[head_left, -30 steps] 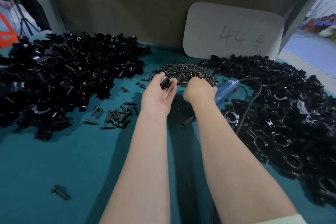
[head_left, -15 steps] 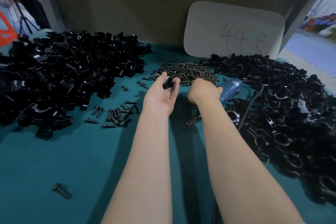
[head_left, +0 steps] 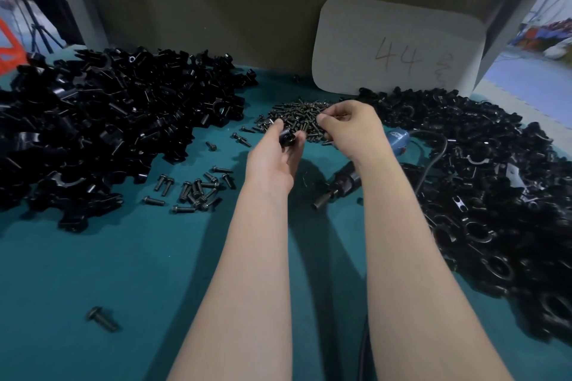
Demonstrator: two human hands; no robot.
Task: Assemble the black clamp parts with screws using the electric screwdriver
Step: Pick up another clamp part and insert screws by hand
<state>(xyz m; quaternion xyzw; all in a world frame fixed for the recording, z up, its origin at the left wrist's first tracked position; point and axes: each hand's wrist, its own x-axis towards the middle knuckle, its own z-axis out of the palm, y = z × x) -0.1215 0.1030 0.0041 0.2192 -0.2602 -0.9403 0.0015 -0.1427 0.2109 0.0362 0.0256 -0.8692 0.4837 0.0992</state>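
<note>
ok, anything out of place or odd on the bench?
One stray bolt lies alone at the near left, far from the screw pile. A loose cluster of bolts is scattered beside the left clamp heap. The electric screwdriver lies unheld under the right forearm; the left hand grips a clamp part.

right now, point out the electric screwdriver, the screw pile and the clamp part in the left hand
electric screwdriver [head_left: 346, 180]: head view, black front barrel
screw pile [head_left: 294, 114]: head view, middle of the heap
clamp part [head_left: 286, 137]: head view, its visible dark body
</note>
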